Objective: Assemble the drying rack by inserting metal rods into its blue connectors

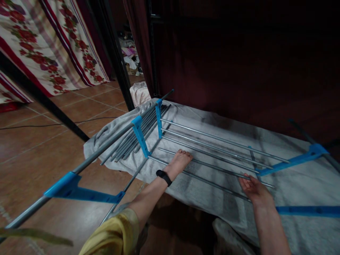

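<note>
A partly built rack has grey metal tubes and blue plastic brackets (142, 138). My left hand (182, 161), with a black band on the wrist, curls over a loose metal rod (217, 168). My right hand (253, 186) grips the same rod near its right end, palm turned up. Both rod ends appear free of the brackets. Behind it, several parallel rods (212, 141) run from the left brackets toward a blue bracket (292, 164) on the right. Another rod (212, 183) lies in front, its right part hidden by my right hand.
A grey cloth (300, 191) lies under the rack. Several loose grey tubes (127, 141) lie at its left end. Dark metal posts (111, 53) stand behind on the left, near a flowered curtain (69, 42). A black cable (53, 124) crosses the tiled floor (53, 156).
</note>
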Available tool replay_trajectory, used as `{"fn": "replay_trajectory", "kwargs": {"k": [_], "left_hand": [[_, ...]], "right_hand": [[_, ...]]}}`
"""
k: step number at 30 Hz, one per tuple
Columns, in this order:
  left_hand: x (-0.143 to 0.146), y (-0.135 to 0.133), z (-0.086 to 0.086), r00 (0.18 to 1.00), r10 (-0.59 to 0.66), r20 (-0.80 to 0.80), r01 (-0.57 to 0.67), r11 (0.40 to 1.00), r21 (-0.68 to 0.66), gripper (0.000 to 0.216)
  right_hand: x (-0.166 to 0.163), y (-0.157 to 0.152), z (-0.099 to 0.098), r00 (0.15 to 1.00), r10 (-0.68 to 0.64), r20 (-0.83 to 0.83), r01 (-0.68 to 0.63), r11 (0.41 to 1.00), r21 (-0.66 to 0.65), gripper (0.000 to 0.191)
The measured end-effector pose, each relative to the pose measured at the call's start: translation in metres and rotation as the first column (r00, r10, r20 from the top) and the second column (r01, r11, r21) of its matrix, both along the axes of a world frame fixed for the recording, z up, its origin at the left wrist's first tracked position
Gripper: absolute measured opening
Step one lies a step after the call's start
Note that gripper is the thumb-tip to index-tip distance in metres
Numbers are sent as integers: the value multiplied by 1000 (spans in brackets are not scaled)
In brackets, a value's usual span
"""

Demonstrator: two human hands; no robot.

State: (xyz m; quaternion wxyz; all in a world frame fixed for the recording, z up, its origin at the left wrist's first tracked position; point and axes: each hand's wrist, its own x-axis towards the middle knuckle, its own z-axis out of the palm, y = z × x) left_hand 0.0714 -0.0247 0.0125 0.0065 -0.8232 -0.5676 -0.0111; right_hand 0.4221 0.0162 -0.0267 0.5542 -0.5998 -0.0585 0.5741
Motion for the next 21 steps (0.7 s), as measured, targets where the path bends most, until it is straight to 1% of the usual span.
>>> {"fn": "replay_trajectory", "kwargs": {"k": [3,6,9,13,18,21], "left_hand": [[-2,-1,3,1000,6,9,-6,1000,-8,28],[-6,-1,3,999,29,33,-29,1000,2,28],[-12,1,2,995,85,52,-85,996,-3,28],[-19,4,0,986,164,35,-164,986,-11,25],[-28,2,3,969,244,27,-245,969,42,28],[-34,-2,7,943,333,16,-333,940,76,32]], "right_hand": [[0,-1,0,1000,27,-9,-27,1000,11,17],[-2,-1,1,1000,20,-15,-20,1000,10,17],[-3,-1,1,1000,12,-9,-12,1000,1,15],[-2,0,0,1000,-6,-6,6,1000,-1,16],[-1,0,0,999,-38,-24,37,999,-15,17],[-2,0,1,999,-43,-33,43,999,-10,18]]}}
